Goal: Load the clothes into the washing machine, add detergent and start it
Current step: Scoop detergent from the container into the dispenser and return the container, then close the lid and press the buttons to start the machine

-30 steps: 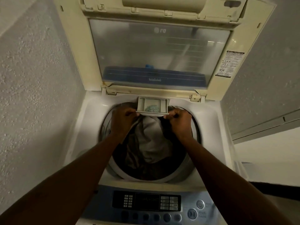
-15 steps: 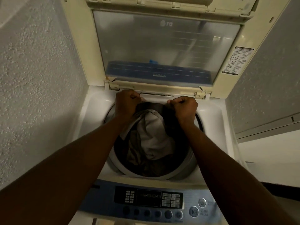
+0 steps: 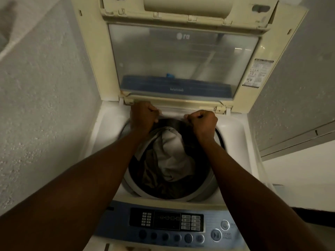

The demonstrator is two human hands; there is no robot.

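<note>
Both hands are at the back edge of the washer, just under the raised lid. The left hand is curled into a fist and its knuckles press on the left end of the white drawer front. The right hand is also a closed fist, touching the right end of the same front. I cannot tell if the fingers pinch the drawer edge or only push it. The drawer sits flush in the back rim. The clothes, one light grey piece over darker ones, lie inside the drum below the arms. The control panel is at the near edge, well apart from the hands
</note>
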